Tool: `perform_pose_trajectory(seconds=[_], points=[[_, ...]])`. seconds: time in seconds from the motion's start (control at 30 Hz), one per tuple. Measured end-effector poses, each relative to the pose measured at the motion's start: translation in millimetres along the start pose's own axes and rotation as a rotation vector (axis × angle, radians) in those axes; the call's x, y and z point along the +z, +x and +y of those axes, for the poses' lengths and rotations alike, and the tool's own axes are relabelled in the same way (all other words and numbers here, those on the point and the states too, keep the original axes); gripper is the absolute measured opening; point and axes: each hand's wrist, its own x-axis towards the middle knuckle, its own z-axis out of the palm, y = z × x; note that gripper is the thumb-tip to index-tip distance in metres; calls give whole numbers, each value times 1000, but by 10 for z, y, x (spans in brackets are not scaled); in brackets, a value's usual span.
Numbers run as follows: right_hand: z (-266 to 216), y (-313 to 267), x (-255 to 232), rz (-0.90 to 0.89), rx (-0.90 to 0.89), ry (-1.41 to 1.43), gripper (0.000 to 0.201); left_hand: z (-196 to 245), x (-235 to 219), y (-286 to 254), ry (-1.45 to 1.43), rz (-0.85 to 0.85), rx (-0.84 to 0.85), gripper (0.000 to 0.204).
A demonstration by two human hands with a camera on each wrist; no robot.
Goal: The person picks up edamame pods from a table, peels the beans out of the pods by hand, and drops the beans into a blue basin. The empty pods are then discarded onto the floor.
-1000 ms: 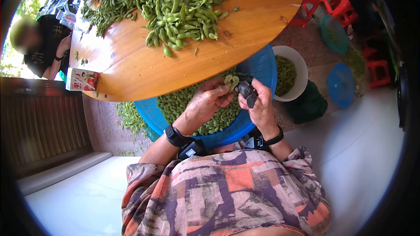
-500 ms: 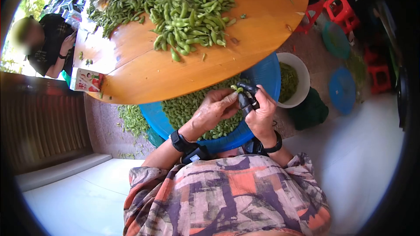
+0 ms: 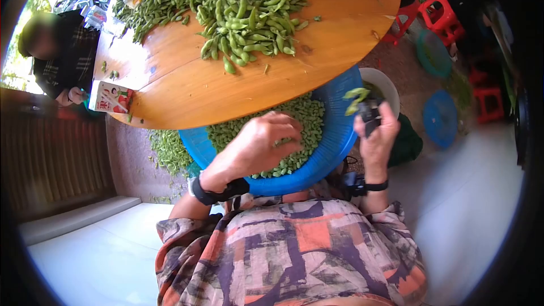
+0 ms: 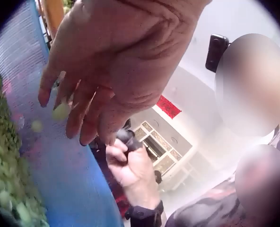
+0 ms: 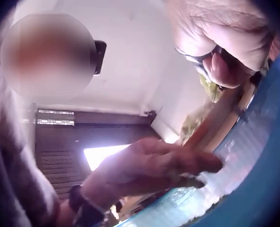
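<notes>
My left hand [image 3: 260, 141] hovers over a big blue basket [image 3: 343, 99] heaped with shelled green soybeans [image 3: 313, 119]. Its fingers hang loose and apart. In the left wrist view, pale loose beans [image 4: 60, 111] show in mid-air just below the fingers of that hand. Off to the right, by the basket's rim, my right hand [image 3: 382, 136] pinches split green soybean pods [image 3: 355, 101]. Black coverings [image 3: 370, 114] wrap its thumb and finger. The right wrist view shows the pods only partly, behind the curled fingers.
A wooden table [image 3: 345, 11] overhangs the basket, bearing a pile of unshelled pods [image 3: 243, 22] and a printed carton [image 3: 113, 97]. At right stand a white bucket [image 3: 391, 83], a dark green bag [image 3: 407, 144] and red stools [image 3: 441, 17]. Another person [image 3: 65, 59] sits at the far left.
Both hands were together at the pods over the basket. They have parted: the right hand has moved right with the pods, the left has drawn back left over the beans.
</notes>
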Motion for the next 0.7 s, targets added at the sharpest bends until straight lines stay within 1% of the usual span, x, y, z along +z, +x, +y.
perform_pose_trajectory(seconds=[0.03,0.1,0.17,0.2,0.27,0.3,0.37,0.4,0.43,0.5,0.53,0.57,0.6,0.63,0.7], points=[[-26,86,-145,44,-30,-112,14,-24,-142,-18,-9,31,-49,10],[84,297,-522,199,49,-550,13,-19,-390,-50,-161,211,-475,11],[117,419,-717,291,-232,-1142,18,-110,-615,46,161,469,-475,14],[169,453,-797,321,-194,-1169,27,-236,-687,78,167,480,-480,14],[131,460,-819,304,-252,-1090,30,-518,-760,112,348,599,-513,16],[121,455,-813,291,-275,-1038,30,-532,-782,134,351,602,-518,16],[85,445,-702,282,-267,-997,29,-538,-789,183,550,514,-396,17],[57,434,-631,276,-260,-959,28,-537,-792,174,539,488,-403,17],[19,425,-567,278,-261,-958,28,-524,-787,150,540,488,-401,17],[-51,394,-427,218,-193,-896,28,-483,-755,67,614,498,-350,14],[-60,385,-355,192,-192,-826,28,-473,-734,34,616,496,-347,14],[-51,374,-277,171,-205,-769,26,-471,-707,0,645,529,-296,13],[-91,347,-179,74,-185,-684,26,-461,-679,-30,672,561,-245,13],[-131,315,-80,-24,-165,-599,26,-428,-645,-42,670,556,-242,13],[-125,251,98,-215,-153,-466,27,-324,-564,-36,306,692,-357,18]])
